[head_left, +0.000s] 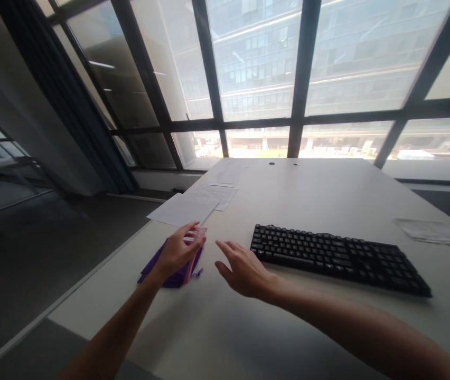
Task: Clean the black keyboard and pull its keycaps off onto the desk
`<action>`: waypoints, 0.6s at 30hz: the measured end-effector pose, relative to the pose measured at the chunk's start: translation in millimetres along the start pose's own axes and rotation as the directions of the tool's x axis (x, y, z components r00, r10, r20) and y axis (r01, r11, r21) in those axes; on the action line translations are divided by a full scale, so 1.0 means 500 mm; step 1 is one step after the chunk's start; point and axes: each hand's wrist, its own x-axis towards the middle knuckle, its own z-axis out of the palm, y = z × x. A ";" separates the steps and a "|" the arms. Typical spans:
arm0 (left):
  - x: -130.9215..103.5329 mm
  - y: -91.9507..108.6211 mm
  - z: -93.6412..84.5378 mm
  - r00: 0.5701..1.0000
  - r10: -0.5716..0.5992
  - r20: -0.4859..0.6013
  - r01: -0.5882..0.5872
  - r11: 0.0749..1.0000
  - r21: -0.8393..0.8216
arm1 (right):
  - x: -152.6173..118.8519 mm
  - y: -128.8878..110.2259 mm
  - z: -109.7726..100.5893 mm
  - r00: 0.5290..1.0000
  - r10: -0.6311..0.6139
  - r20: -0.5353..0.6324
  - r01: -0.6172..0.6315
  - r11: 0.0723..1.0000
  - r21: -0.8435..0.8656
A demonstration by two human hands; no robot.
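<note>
My left hand (176,252) is curled above a purple cloth pouch (175,278) near the desk's left edge. A thin pink item (190,268) shows between its thumb and fingers and runs down over the pouch; its exact shape is blurred. A short purple cord (198,273) sticks out at the pouch's right side. To the right, my right hand (243,268) hovers over the desk with thumb and fingers apart, holding nothing. Its fingertips point toward my left hand without touching it. Part of the pouch is hidden beneath my left hand.
A black keyboard (338,257) lies just right of my right hand. Sheets of paper (183,209) are spread along the left side of the white desk (288,198). A flat clear packet (433,232) rests at the far right. Large windows stand beyond the desk.
</note>
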 end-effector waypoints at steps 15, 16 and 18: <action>0.093 0.101 0.266 0.828 0.494 0.267 -0.323 0.808 -0.493 | -0.130 0.185 -0.117 0.890 0.266 -0.371 -0.284 0.959 0.006; 0.097 0.089 0.269 0.809 0.488 0.328 -0.336 0.841 -0.423 | -0.135 0.195 -0.128 0.882 0.293 -0.369 -0.339 0.938 -0.067; 0.102 0.070 0.274 0.760 0.479 0.440 -0.356 0.872 -0.336 | -0.140 0.206 -0.140 0.874 0.327 -0.359 -0.411 0.892 -0.188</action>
